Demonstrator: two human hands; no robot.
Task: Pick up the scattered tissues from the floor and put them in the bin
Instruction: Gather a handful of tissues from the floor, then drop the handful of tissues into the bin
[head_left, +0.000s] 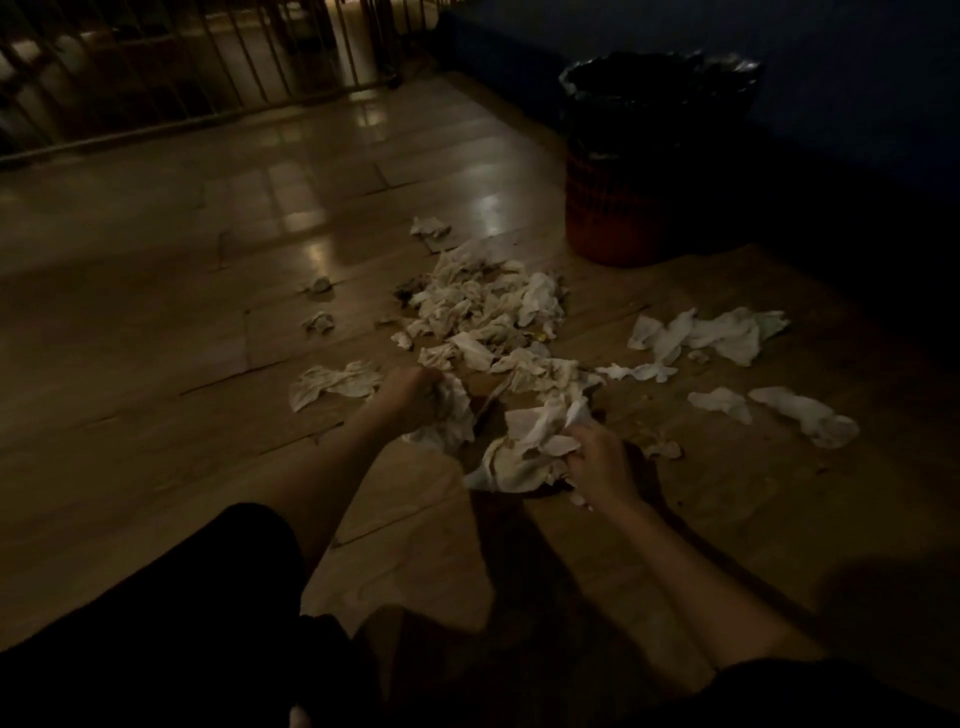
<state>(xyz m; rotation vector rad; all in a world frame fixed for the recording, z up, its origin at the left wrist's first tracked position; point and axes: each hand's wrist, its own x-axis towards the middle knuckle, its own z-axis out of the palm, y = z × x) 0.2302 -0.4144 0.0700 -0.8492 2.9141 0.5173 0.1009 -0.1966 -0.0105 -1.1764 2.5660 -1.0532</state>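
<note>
Many crumpled white tissues lie on the wooden floor, densest in a pile (488, 306) at the centre. My left hand (410, 395) is closed around a bunch of tissues (449, 415) just in front of that pile. My right hand (597, 462) grips a bigger wad of tissues (524, 447) low over the floor. More tissues (711, 335) lie to the right, and others (802, 415) further right and nearer. The bin (639, 166), red with a black liner, stands at the back right, beyond the pile.
A dark wall runs behind the bin on the right. A metal railing (208, 78) closes the far left side. Small stray tissue balls (319, 322) lie left of the pile. My dark-clothed knees fill the bottom of the view. The light is dim.
</note>
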